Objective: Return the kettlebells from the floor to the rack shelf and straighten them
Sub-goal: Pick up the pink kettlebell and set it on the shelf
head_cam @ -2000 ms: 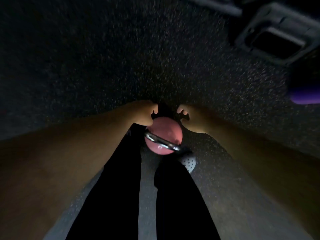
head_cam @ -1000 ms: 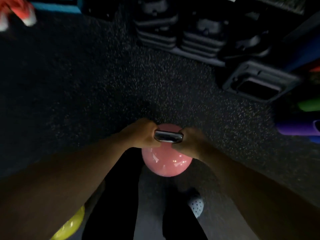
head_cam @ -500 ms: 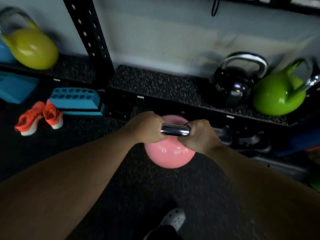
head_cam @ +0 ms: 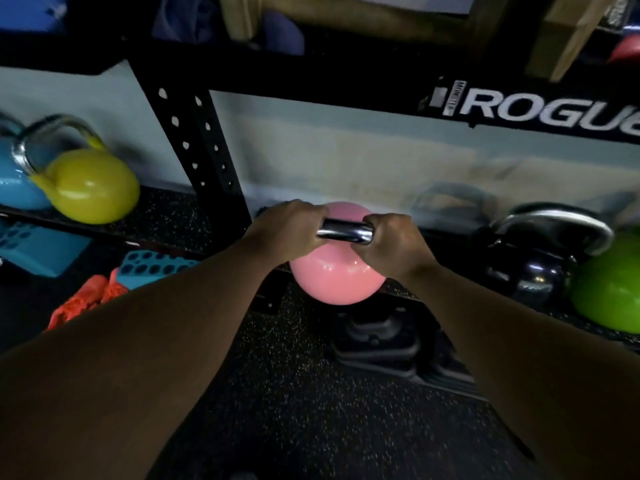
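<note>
A pink kettlebell [head_cam: 337,278] with a chrome handle [head_cam: 344,231] hangs in the air at the front edge of the rack shelf [head_cam: 166,216]. My left hand [head_cam: 289,233] and my right hand [head_cam: 393,247] both grip the handle, one at each end. On the shelf to the right stand a black kettlebell [head_cam: 530,268] and a green kettlebell [head_cam: 609,289]. A yellow kettlebell [head_cam: 90,183] and a blue kettlebell [head_cam: 14,181] sit on the shelf to the left.
A black perforated rack upright [head_cam: 194,147] stands just left of the pink kettlebell. Stacked black weights [head_cam: 377,337] lie under the shelf. Blue blocks [head_cam: 152,268] and orange shoes [head_cam: 86,299] lie on the speckled floor at left.
Both hands took hold of the pink kettlebell's handle and lifted it off the floor. It has risen to the shelf's front edge, and the view has tilted up to the rack.
</note>
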Available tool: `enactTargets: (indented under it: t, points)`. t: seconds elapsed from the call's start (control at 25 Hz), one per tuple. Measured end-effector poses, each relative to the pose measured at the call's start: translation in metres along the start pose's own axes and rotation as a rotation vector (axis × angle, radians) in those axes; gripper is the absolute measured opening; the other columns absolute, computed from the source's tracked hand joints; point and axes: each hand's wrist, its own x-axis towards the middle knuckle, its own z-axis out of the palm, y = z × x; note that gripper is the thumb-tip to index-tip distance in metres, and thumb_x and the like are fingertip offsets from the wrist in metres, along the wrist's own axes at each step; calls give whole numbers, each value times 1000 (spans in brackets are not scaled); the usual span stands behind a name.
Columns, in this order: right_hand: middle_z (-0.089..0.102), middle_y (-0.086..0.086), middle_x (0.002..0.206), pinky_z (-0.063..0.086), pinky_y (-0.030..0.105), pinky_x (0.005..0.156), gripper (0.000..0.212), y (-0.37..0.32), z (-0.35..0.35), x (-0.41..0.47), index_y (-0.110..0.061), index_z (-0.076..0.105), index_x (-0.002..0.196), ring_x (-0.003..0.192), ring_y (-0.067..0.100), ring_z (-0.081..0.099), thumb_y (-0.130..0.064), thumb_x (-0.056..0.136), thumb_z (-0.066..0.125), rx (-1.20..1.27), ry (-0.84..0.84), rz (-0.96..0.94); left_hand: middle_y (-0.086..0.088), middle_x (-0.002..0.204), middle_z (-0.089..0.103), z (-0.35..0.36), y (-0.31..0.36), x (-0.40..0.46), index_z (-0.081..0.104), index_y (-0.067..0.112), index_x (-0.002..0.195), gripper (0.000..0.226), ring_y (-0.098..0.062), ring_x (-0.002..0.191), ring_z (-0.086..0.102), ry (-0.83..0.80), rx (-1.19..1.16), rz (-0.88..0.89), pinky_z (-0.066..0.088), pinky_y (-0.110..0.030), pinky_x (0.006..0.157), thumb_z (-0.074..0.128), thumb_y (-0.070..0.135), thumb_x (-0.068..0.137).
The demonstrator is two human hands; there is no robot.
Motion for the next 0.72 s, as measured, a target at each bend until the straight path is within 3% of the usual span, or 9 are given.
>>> enactTargets:
  t: [0.08, 0.24, 0.48, 0.6, 0.72]
  points:
    - [73, 12, 82, 34, 21, 62, 16, 2, 7, 26, -9, 72, 94, 67, 23, 58, -18, 81, 70, 9, -9, 28, -13, 93, 71, 6, -18, 23, 66, 11, 103, 26, -35, 87, 67, -32, 0, -25, 48, -37, 68, 69, 30, 85]
    - [72, 11, 82, 31, 18, 48, 14, 13, 29, 51, -9, 71, 94, 63, 17, 54, -12, 80, 70, 65, -11, 109, -11, 97, 69, 24, -34, 48, 65, 11, 105, 25, -30, 88, 65, -84, -13, -14, 39, -30, 64, 71, 23, 85]
    - [60, 4, 72, 28, 26, 56, 10, 21, 38, 95, -8, 67, 89, 65, 19, 50, -13, 80, 68, 47, 51, 208, -8, 88, 66, 36, -55, 91, 66, 9, 101, 21, -21, 79, 54, -24, -235, -125, 32, -28, 65, 73, 15, 82]
    - [60, 3, 70, 34, 26, 52, 9, 30, 40, 111, -7, 67, 90, 64, 21, 56, -12, 82, 67, 52, 66, 246, -9, 86, 66, 45, -60, 112, 65, 8, 95, 16, -23, 78, 58, -8, -279, -115, 35, -30, 64, 73, 13, 82]
    - [68, 12, 73, 52, 38, 59, 10, 41, 42, 128, -6, 67, 90, 67, 31, 65, -15, 84, 64, 58, 96, 313, -6, 79, 61, 52, -67, 139, 58, 15, 85, 11, -30, 80, 64, -62, -312, -116, 44, -30, 64, 69, 15, 81]
